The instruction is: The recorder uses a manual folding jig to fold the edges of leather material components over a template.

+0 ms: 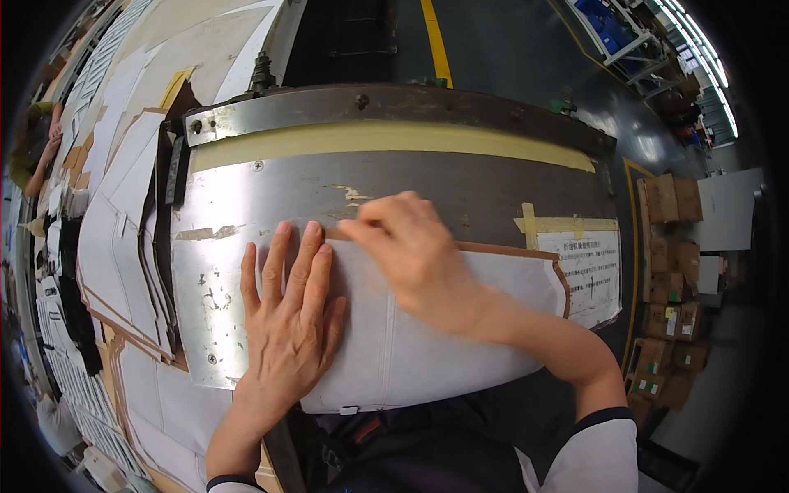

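A white fabric panel [460, 329] with a brown edge lies on a curved metal plate [271, 193] in front of me. My left hand [288, 320] rests flat on the left part of the panel, fingers spread and pointing away. My right hand [411, 246] reaches across from the right, fingertips pinched at the panel's brown top edge beside my left fingertips. Whether it grips the edge or only presses it is unclear, as the hand is blurred.
A paper sheet [592, 271] is taped to the plate's right end. Stacks of white cut panels [123, 230] lie to the left. Cardboard boxes [670, 287] stand on the right. Another person's arm [37, 156] shows at far left. A yellow line [436, 41] marks the dark floor.
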Demonstrator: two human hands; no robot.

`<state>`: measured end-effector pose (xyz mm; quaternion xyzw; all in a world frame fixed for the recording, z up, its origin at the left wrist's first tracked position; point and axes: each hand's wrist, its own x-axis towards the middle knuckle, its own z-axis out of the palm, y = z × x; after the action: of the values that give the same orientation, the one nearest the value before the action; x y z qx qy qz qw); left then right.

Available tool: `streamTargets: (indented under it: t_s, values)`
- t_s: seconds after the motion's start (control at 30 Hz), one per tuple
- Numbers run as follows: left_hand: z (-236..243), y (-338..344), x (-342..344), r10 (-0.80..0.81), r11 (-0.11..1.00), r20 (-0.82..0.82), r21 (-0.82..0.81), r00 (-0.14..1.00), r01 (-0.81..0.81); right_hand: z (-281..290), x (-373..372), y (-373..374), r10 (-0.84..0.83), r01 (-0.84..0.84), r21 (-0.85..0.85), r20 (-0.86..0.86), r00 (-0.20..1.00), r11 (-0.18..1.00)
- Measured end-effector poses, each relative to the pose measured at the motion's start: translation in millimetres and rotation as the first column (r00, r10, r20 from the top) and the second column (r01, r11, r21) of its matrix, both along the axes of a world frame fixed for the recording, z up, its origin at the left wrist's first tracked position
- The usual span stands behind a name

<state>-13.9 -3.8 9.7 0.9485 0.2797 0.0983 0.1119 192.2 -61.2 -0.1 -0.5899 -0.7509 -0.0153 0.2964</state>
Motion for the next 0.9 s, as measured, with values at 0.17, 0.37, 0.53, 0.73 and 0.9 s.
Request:
streamTargets:
  t_s: [0.17, 0.37, 0.53, 0.73, 0.9]
  values:
    - [1, 1, 7, 0.027, 0.998, 0.046, 0.056, 0.999, -0.030, -8, 14, -11, -0.019, 0.026, 0.035, -0.184, 0.983, 0.999]
    - [2, 4, 18, 0.009, 0.972, -0.018, 0.235, 1.000, -0.004, -7, 13, -11, 0.003, -0.001, 0.095, -0.013, 1.000, 0.995]
    - [0, 3, 20, 0.006, 0.951, -0.025, 0.308, 1.000, 0.002, -8, 9, -12, -0.003, -0.004, 0.112, 0.061, 0.998, 0.994]
    - [7, -1, 30, 0.014, 0.948, -0.010, 0.318, 1.000, -0.010, -8, 3, -8, 0.023, -0.041, 0.088, 0.193, 0.981, 0.995]
    - [6, -1, 27, 0.019, 0.937, -0.035, 0.350, 0.999, -0.006, -5, 13, -17, 0.025, -0.031, 0.052, 0.117, 0.993, 0.998]
